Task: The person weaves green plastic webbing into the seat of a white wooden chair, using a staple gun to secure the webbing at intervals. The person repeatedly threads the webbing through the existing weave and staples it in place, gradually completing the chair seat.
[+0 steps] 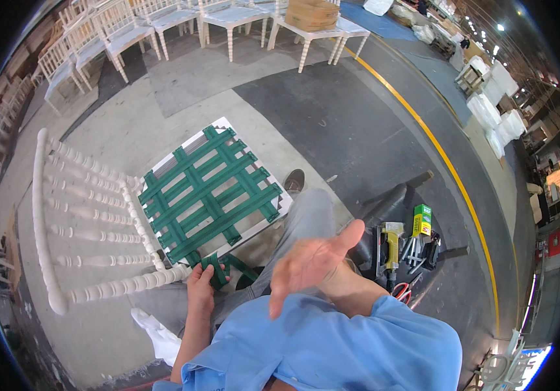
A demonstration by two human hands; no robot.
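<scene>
Use the white chair as the landmark; it stands in front of you, toward your left, its spindled back on the left side. Beyond the chair, a row of white chairs lines the floor. Across the chair's seat frame lies interlaced green webbing, with gaps between the bands. At the chair's near seat corner, your left hand has its fingers clamped on a green strap, part of which hangs just right of that corner. Right of the chair, your right hand hovers above your lap, thumb and fingers apart. Farther right of the chair, a low dark counter carries a yellow-bodied power tool, red-handled pliers or scissors (exact type unclear) and a green-and-yellow box. Well right of the chair, a yellow line curves along the floor.
</scene>
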